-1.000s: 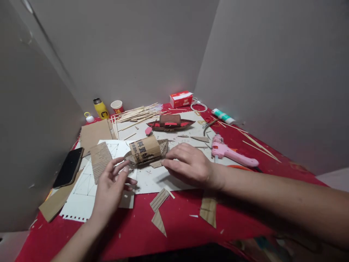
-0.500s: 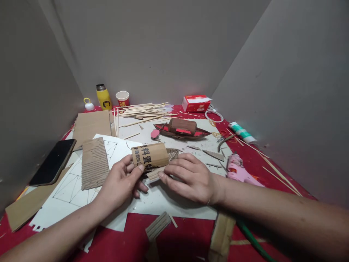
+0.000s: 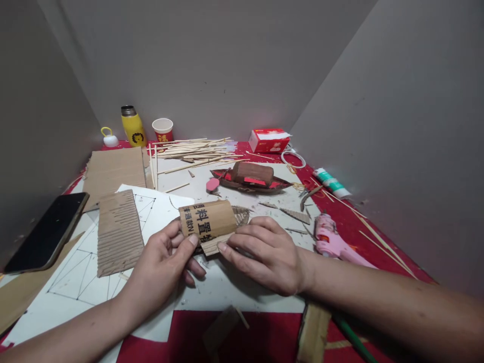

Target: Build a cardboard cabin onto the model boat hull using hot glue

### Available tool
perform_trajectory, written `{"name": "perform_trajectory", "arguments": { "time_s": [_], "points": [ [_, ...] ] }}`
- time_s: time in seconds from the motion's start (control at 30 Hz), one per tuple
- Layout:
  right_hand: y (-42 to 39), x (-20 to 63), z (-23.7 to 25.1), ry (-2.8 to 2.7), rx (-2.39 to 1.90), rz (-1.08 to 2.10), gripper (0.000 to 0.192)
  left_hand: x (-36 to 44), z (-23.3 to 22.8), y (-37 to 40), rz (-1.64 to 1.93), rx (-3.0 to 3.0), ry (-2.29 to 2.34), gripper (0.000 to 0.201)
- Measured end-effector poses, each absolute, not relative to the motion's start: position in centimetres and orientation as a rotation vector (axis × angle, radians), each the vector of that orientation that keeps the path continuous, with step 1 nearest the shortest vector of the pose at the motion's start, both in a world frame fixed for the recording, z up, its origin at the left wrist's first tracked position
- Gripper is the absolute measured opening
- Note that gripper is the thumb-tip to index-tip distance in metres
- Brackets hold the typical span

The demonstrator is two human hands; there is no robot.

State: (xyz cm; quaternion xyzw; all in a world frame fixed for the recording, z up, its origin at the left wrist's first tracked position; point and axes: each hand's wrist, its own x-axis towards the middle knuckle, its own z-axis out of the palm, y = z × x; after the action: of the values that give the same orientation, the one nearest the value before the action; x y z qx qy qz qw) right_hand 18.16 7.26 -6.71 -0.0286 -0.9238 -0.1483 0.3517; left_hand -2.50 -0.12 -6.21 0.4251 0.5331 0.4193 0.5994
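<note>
Left hand [image 3: 166, 262] pinches the curved cardboard cover [image 3: 207, 221]; right hand [image 3: 264, 249] presses the strip [image 3: 214, 245] beneath. Keep edges aligned, pressure even.

Light: soft, even, moderately dim, coming from above and in front. No glare. Grey walls [image 3: 212, 60] shade darker toward the left edge. Short, diffuse shadows under both hands [image 3: 212, 257] on the white paper [image 3: 227, 287]. Centre sharp; printed characters on the cardboard roll [image 3: 207, 222] legible. Wide-angle distortion: wall lines splay outward, forearms stretch at lower corners. Bottom edge slightly soft.
</note>
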Motion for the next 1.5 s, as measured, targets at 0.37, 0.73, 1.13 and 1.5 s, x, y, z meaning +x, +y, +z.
{"name": "perform_trajectory", "arguments": {
  "time_s": [0.37, 0.73, 1.13, 1.5],
  "points": [
    [7.12, 18.14, -6.63, -2.402, -0.104, -0.405, 0.018, -2.85, -6.58, -0.37, 0.948, 1.015, 1.210, 0.051],
    [6.92, 17.98, -7.17, -2.395, -0.134, -0.394, 0.017, -2.82, -6.52, -0.34, 0.945, 1.018, 1.210, 0.053],
    [6.92, 17.75, -7.07, -2.381, -0.110, -0.379, 0.018, -2.80, -6.70, -0.15, 0.957, 1.039, 1.194, 0.054],
    [6.79, 17.56, -7.09, -2.383, -0.120, -0.346, 0.013, -2.80, -6.51, -0.20, 0.960, 1.026, 1.202, 0.050]
  ]
}}
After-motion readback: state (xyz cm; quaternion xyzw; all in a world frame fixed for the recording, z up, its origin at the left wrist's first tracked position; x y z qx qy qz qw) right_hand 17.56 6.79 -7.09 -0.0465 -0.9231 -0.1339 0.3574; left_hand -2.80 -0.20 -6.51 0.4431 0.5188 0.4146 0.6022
